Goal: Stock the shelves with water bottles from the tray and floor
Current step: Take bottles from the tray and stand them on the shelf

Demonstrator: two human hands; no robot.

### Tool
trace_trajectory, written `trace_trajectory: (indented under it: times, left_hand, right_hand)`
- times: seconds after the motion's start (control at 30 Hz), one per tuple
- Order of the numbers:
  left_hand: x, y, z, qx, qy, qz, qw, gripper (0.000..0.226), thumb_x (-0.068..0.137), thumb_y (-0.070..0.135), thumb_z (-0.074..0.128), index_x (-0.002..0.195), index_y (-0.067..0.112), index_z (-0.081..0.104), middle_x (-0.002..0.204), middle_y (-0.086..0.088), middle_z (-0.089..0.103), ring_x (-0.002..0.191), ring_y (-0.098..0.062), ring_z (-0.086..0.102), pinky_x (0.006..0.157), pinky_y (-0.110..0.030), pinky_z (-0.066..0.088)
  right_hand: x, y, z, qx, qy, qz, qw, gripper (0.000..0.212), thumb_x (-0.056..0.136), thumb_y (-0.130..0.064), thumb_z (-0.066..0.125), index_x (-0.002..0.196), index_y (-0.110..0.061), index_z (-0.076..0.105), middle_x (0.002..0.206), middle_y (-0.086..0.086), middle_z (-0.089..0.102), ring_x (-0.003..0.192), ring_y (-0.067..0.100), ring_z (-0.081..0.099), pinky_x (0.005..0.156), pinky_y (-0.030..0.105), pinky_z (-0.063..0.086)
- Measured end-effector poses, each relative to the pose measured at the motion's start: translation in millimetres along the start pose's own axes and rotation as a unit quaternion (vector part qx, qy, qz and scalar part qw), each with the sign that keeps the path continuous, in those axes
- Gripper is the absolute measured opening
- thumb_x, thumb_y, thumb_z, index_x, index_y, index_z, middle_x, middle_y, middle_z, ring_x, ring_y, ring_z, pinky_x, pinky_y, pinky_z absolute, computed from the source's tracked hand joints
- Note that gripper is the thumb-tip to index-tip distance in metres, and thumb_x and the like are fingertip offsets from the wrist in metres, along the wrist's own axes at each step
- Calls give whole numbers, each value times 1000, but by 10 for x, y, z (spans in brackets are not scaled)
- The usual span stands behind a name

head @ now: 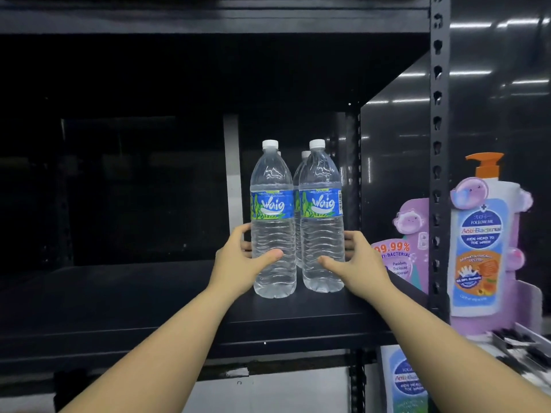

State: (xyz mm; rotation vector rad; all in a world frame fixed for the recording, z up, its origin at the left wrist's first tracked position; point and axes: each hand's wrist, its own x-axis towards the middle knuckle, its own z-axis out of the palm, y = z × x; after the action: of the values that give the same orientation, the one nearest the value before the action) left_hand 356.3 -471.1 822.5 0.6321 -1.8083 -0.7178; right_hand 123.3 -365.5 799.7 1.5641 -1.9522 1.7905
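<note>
Clear plastic water bottles (298, 222), white-capped with blue labels, are standing upright on the black shelf (119, 308); the left hand (238, 260) and right hand (354, 263) are each grasping one.

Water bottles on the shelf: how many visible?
4 clear plastic water bottles: front left held by left hand, front right by right hand, two mostly hidden behind them. More may be hidden.

I've got two water bottles upright on the black shelf (149, 296), side by side. My left hand (238, 260) wraps the left bottle (272, 222), my right hand (354, 260) the right bottle (321, 216). More bottles (304, 158) stand just behind. A purple soap display (480, 239) sits right.
</note>
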Motion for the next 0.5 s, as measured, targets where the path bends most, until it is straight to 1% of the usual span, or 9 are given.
trace_trajectory:
  times: [0.07, 0.13, 0.2, 0.23, 0.3, 0.37, 0.4, 0.43, 0.5]
  left_hand:
    - [50, 9, 27, 11, -5, -5, 1000, 77, 72, 44, 93, 137, 38, 51, 101, 10, 70, 85, 0, 71, 63, -7, 48]
    - [96, 2, 40, 24, -7, -10, 1000, 80, 72, 45, 93, 139, 35, 50, 101, 9, 71, 87, -2, 70, 66, -12, 48]
    - [130, -7, 61, 32, -5, -11, 999, 81, 71, 46, 93, 139, 33, 50, 100, 8, 71, 87, -3, 71, 67, -14, 49]
    - [140, -9, 75, 34, -3, -11, 999, 81, 71, 45, 93, 139, 33, 50, 100, 8, 71, 87, -3, 71, 67, -14, 48]
    - [148, -11, 104, 32, 1, -10, 999, 79, 72, 44, 93, 137, 33, 50, 100, 9, 69, 86, -2, 70, 65, -12, 47]
    - [146, -25, 134, 30, 4, -7, 1000, 79, 74, 44, 92, 139, 33, 50, 101, 10, 69, 86, -2, 69, 65, -12, 47]
    - [139, -39, 146, 26, 7, -7, 1000, 79, 74, 45, 92, 140, 34, 50, 102, 10, 69, 88, -2, 69, 65, -12, 47]
    - [137, -62, 158, 23, 10, -6, 1000, 80, 74, 46, 91, 142, 34, 49, 103, 10, 70, 89, -3, 70, 66, -12, 48]
    - [124, -121, 172, 18, 13, -2, 1000, 84, 73, 47, 92, 145, 37, 49, 105, 8, 70, 91, -5, 71, 68, -12, 49]
  right_hand:
    - [35, 7, 1, -3, -10, 1, 1000, 65, 77, -32, 91, 130, -25, 53, 108, -20, 67, 89, -10, 66, 70, 11, 48]
    - [64, 1, -3, -3, -26, 4, 1000, 63, 77, -31, 90, 128, -25, 53, 106, -21, 67, 90, -7, 67, 77, 19, 55]
    - [84, 4, 2, -3, -36, 7, 999, 63, 77, -32, 90, 128, -25, 54, 107, -19, 67, 93, -5, 67, 83, 24, 57]
    - [92, 7, 9, -3, -38, 7, 999, 64, 77, -33, 90, 129, -24, 54, 108, -18, 68, 94, -5, 67, 83, 24, 56]
    - [91, 2, 23, -3, -42, 3, 999, 66, 77, -34, 90, 131, -24, 54, 111, -16, 68, 96, -6, 66, 81, 19, 53]
    - [73, 2, 35, 3, -48, -3, 999, 70, 78, -34, 90, 136, -24, 51, 110, -19, 66, 98, -8, 64, 79, 14, 49]
    - [58, 10, 36, 6, -51, -4, 999, 73, 78, -34, 90, 138, -25, 50, 108, -21, 65, 99, -8, 64, 80, 13, 48]
    - [42, 21, 38, 5, -56, -7, 998, 77, 76, -35, 91, 140, -27, 49, 108, -22, 65, 101, -6, 64, 82, 15, 49]
    - [14, 49, 48, -13, -64, -19, 998, 88, 69, -41, 93, 144, -35, 47, 116, -18, 64, 107, 1, 65, 92, 25, 54]
